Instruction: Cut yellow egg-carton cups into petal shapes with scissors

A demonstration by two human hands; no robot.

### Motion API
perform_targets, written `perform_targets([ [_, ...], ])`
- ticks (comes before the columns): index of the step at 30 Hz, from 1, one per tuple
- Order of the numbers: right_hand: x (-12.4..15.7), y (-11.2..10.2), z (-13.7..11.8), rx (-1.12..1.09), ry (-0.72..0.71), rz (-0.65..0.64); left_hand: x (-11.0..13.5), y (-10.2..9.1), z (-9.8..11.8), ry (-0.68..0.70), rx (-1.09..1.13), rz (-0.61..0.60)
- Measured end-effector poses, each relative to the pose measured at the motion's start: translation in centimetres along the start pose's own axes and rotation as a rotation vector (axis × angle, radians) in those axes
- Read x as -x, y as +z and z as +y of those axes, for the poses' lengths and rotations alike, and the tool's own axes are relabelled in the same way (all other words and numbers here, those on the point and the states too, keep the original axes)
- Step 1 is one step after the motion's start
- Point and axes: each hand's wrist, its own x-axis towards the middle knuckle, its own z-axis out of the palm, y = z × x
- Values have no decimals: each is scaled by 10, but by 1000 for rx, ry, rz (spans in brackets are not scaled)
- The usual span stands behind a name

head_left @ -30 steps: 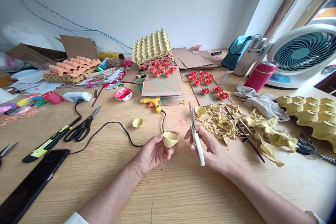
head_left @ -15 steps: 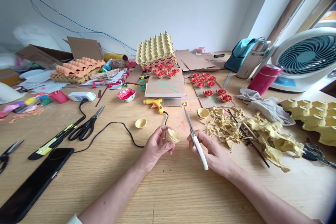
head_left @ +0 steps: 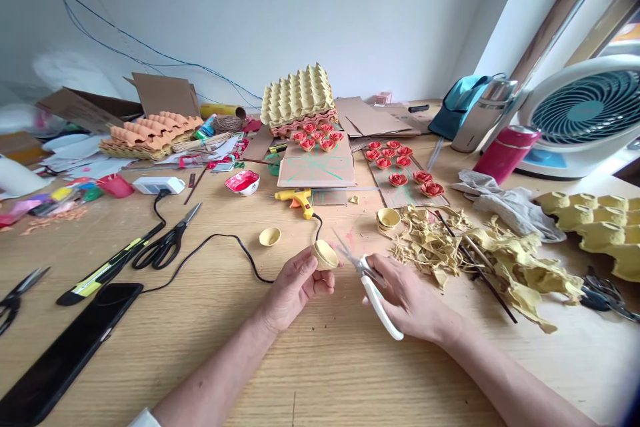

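Between the thumb and fingers of my left hand (head_left: 299, 287) is a small yellow egg-carton cup (head_left: 326, 256), its opening tilted toward me. My right hand (head_left: 407, 293) grips white-handled scissors (head_left: 381, 307), whose blades are slightly apart and point up and left, close to the cup's right side. Another loose cup (head_left: 270, 237) lies on the table to the left. A short stack of cups (head_left: 388, 219) stands beyond the scissors, beside a heap of yellow carton scraps (head_left: 427, 240). The fingers of my right hand partly hide the scissors' handles.
A yellow glue gun (head_left: 296, 201) lies ahead, its black cord running left. Red paper roses (head_left: 399, 179) sit on cardboard behind. Black scissors (head_left: 167, 240), a utility knife (head_left: 100, 273) and a phone (head_left: 70, 347) lie left. Egg trays (head_left: 590, 220) and a fan (head_left: 585, 113) stand right.
The scissors' blades have swung left toward the cup and opened slightly. My left hand has turned the cup and raised it a little.
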Motion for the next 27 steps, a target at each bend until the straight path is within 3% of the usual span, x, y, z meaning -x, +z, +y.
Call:
perform_targets([
  [6,0,3,-1,244,-84,0,0,-1,-2,6,-10,9],
  [27,2,4,-6,413,-147,8,1,0,-3,-101,64,59],
])
